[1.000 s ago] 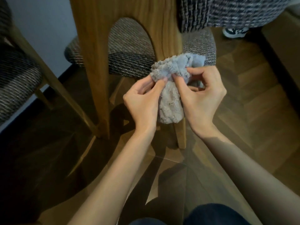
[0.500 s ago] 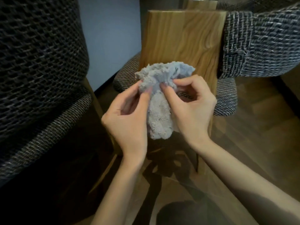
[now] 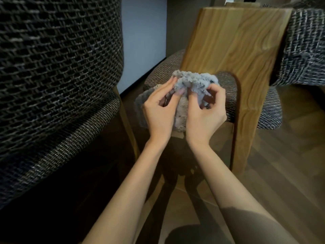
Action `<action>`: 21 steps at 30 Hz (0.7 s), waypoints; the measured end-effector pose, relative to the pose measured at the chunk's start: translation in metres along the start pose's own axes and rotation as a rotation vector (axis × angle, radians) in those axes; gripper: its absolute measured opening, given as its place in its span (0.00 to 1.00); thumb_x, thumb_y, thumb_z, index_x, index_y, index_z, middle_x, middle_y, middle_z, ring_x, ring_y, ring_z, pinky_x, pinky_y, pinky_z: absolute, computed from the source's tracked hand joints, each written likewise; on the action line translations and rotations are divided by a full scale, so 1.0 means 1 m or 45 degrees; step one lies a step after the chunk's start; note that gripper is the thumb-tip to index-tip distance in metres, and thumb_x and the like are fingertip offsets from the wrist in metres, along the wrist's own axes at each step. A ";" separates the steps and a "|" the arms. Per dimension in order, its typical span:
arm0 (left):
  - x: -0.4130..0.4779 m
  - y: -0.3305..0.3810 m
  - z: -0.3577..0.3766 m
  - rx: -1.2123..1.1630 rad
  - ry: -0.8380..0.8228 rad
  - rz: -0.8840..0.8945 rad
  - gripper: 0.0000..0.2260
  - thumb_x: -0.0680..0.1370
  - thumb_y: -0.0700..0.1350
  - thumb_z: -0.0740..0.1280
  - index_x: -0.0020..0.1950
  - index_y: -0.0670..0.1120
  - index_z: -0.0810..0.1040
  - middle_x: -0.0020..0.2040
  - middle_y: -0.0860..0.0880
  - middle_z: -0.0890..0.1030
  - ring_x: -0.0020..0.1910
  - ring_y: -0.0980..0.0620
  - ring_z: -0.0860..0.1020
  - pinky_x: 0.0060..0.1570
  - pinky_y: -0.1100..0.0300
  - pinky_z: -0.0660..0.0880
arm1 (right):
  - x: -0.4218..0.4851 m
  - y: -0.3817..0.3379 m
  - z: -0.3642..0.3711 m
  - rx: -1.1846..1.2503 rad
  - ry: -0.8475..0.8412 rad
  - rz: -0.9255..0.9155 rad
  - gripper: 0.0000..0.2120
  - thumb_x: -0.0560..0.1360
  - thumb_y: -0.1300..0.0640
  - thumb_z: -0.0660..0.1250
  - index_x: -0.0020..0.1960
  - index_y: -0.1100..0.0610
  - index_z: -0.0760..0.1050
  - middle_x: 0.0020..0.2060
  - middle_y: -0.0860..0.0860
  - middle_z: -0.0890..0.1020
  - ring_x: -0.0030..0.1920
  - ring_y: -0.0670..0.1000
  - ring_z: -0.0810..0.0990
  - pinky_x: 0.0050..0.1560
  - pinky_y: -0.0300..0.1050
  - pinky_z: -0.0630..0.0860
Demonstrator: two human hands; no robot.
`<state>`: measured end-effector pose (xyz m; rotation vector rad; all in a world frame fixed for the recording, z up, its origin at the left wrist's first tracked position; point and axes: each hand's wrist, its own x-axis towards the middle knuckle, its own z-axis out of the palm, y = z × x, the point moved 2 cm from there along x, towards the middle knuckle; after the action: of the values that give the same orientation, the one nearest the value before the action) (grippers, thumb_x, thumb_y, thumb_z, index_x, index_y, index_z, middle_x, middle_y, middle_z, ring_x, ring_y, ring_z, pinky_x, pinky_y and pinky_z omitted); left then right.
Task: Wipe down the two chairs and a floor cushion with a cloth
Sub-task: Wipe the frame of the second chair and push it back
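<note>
i see left hand [image 3: 158,111] and right hand [image 3: 204,117] fingers still pinching the cloth [image 3: 193,81], now spread wider; looks like refolding before wiping the chair [image 3: 237,50] at 1 o'clock.

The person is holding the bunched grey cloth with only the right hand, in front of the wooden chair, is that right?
Not quite. The head view shows both hands on it: the left hand and the right hand each pinch the bunched grey cloth. The rest stands: it is held in front of the wooden chair.
</note>
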<state>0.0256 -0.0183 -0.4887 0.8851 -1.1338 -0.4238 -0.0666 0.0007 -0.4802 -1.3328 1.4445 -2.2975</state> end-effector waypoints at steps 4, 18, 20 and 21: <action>-0.018 -0.031 -0.014 -0.019 -0.048 -0.147 0.17 0.73 0.39 0.72 0.61 0.46 0.78 0.57 0.51 0.82 0.60 0.55 0.79 0.61 0.53 0.76 | -0.019 0.021 -0.002 -0.040 -0.124 0.011 0.11 0.71 0.63 0.71 0.53 0.62 0.77 0.47 0.53 0.82 0.46 0.50 0.81 0.49 0.35 0.76; -0.087 -0.130 -0.067 0.242 -0.055 -0.524 0.09 0.75 0.37 0.70 0.55 0.43 0.82 0.52 0.48 0.84 0.53 0.54 0.81 0.57 0.56 0.77 | -0.094 0.111 -0.007 -0.135 -0.662 0.436 0.09 0.72 0.62 0.73 0.49 0.56 0.75 0.44 0.49 0.82 0.44 0.39 0.82 0.45 0.35 0.79; -0.100 -0.151 -0.081 0.326 -0.086 -0.653 0.08 0.75 0.35 0.69 0.51 0.45 0.82 0.49 0.49 0.83 0.51 0.55 0.81 0.57 0.56 0.77 | -0.116 0.133 -0.006 -0.149 -0.776 0.623 0.08 0.72 0.64 0.72 0.50 0.59 0.76 0.44 0.50 0.82 0.43 0.40 0.82 0.47 0.39 0.81; -0.106 -0.161 -0.087 0.378 -0.127 -0.709 0.08 0.75 0.36 0.69 0.50 0.46 0.82 0.49 0.50 0.83 0.51 0.55 0.81 0.57 0.55 0.77 | -0.127 0.143 -0.004 -0.153 -0.812 0.709 0.08 0.73 0.65 0.72 0.50 0.60 0.75 0.44 0.51 0.82 0.43 0.41 0.82 0.48 0.42 0.81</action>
<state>0.0840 -0.0073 -0.6917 1.4632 -1.0457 -0.7729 -0.0402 -0.0086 -0.6690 -1.3014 1.4777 -1.3037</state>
